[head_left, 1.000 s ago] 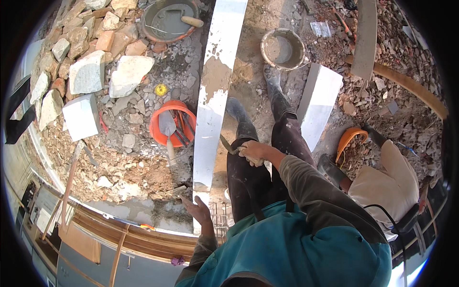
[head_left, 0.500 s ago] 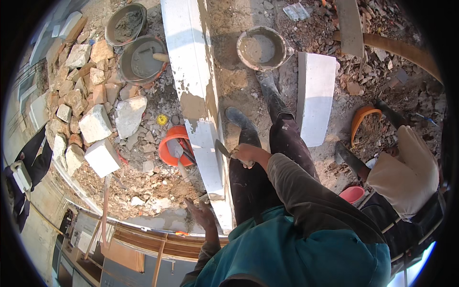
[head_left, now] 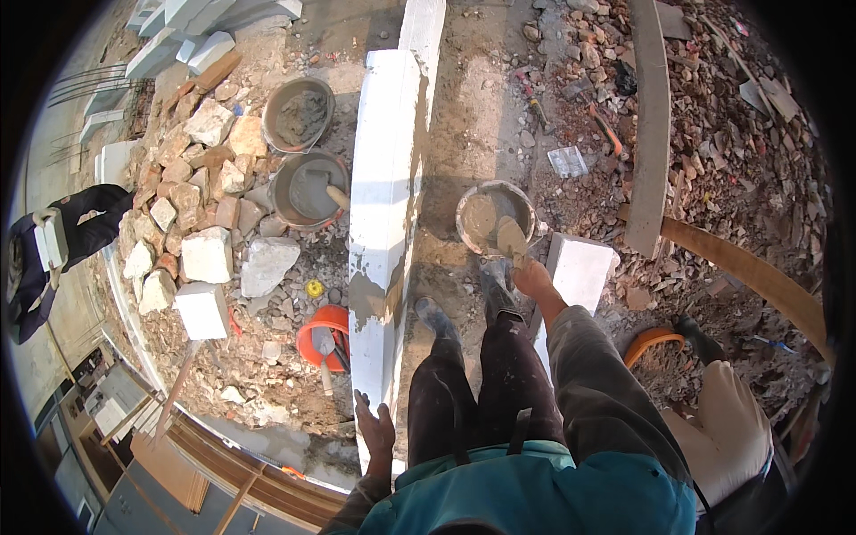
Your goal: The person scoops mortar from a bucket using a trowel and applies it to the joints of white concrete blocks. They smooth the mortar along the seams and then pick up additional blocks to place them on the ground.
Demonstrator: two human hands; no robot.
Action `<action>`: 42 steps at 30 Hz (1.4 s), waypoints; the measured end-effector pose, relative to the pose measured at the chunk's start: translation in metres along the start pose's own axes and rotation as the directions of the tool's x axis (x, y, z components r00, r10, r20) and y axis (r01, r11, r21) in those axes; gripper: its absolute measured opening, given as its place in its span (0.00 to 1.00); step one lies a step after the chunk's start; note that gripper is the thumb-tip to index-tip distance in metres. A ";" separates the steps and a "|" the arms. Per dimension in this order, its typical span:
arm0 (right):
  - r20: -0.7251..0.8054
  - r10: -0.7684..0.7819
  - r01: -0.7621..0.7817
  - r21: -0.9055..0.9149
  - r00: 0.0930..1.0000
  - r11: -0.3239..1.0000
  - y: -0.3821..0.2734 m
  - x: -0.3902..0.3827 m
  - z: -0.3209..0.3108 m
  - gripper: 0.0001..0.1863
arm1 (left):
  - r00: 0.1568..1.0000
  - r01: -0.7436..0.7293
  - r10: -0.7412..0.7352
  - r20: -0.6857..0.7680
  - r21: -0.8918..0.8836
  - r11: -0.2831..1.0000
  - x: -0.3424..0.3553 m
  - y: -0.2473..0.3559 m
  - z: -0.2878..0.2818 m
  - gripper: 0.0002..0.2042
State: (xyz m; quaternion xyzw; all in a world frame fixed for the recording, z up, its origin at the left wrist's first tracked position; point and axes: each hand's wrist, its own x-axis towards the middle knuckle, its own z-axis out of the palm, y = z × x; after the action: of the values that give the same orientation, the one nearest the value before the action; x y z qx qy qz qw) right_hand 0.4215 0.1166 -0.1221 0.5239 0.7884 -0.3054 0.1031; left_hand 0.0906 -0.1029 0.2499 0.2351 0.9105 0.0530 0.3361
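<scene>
My right hand [head_left: 533, 280] is closed on a trowel [head_left: 511, 237], whose blade is smeared with grey mortar. The blade tilts over a bucket [head_left: 461, 221] of wet mortar near my boots. My left hand [head_left: 376, 430] holds nothing, its fingers apart, beside the near end of a low wall of white blocks [head_left: 379, 169]. Grey mortar marks the wall's top and right side. Whether the left hand touches the wall, I cannot tell. Left of the wall an orange bucket [head_left: 308, 326] holds tools.
Two more mortar buckets, one grey [head_left: 275, 192] and one farther off [head_left: 267, 125], stand left of the wall by a heap of stones [head_left: 207, 254]. A white block [head_left: 575, 276] lies at my right. Rubble and a plank [head_left: 648, 134] are beyond it. One person [head_left: 727, 437] is at the right, another [head_left: 85, 223] at the left.
My right hand has moved with the trowel from the wall's side out to the mortar bucket. My left hand stays low near the wall. The view has shifted, showing more ground ahead.
</scene>
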 end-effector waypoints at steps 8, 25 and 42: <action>0.041 -0.009 0.008 0.026 0.999 1.000 0.048 -0.020 0.015 0.10 | 0.996 0.091 -0.092 0.009 0.056 0.994 -0.016 -0.005 0.011 0.34; 0.194 0.371 -0.415 0.312 0.908 0.855 0.075 -0.250 -0.321 0.18 | 0.954 -0.210 0.156 -0.256 -0.198 0.958 0.048 0.114 -0.013 0.35; -0.128 0.615 -0.531 0.389 0.778 0.753 0.009 -0.225 -0.362 0.13 | 0.917 -0.399 0.399 -0.021 0.018 0.917 0.216 0.075 -0.017 0.22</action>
State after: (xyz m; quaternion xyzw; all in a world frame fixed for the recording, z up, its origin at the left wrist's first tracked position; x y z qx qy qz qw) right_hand 0.5835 0.1611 0.2700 0.7849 0.5313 -0.3188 0.0033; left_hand -0.0338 0.0647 0.1553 0.4173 0.8478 0.1175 0.3055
